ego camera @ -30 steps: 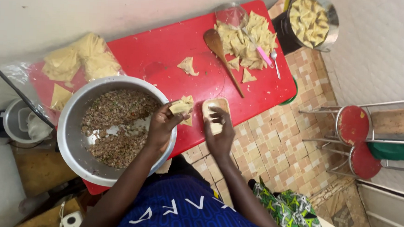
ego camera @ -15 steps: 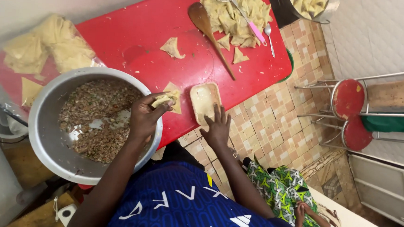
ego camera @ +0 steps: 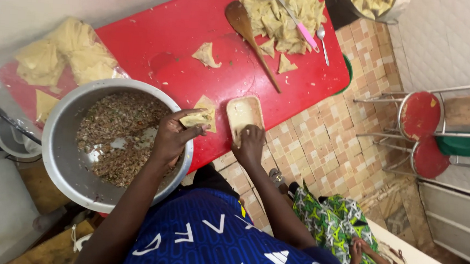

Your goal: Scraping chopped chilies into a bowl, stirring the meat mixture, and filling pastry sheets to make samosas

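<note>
Forearms run up from my blue patterned shirt [ego camera: 208, 238] toward the near edge of the red tabletop [ego camera: 158, 53]. My left hand [ego camera: 173, 137] sits over the rim of the big metal bowl [ego camera: 57, 155], wrist bent inward, thumb and fingers pinched around a folded piece of pale dough [ego camera: 195, 119] held just above the tabletop's edge. A flat triangle of dough [ego camera: 210, 108] lies on the red surface right behind it. My right hand [ego camera: 249, 146] reaches straight ahead, fingers curled down and pressing into the near end of a small shallow tray [ego camera: 244, 114] with a pale coating; it grasps nothing, only touches the tray's inside. The tray stands at the very lip of the tabletop, overhanging slightly toward the tiled floor [ego camera: 331, 142].

The bowl holds a brown, grainy filling [ego camera: 117, 136] and juts past the tabletop's near edge toward me. Between the two hands the red surface is narrow; beyond them a wide bare stretch opens, with one loose dough piece [ego camera: 206, 54] on it. Left of that, stacked dough sheets in clear plastic [ego camera: 62, 53] crowd the corner. Farther off, a wooden spoon [ego camera: 250, 39] slants across, beside a heap of folded pastries [ego camera: 284, 14], a pink-handled utensil [ego camera: 299, 25] and a metal spoon [ego camera: 322, 41]. To the right, beyond the edge, stand two red stools [ego camera: 421, 115].
</note>
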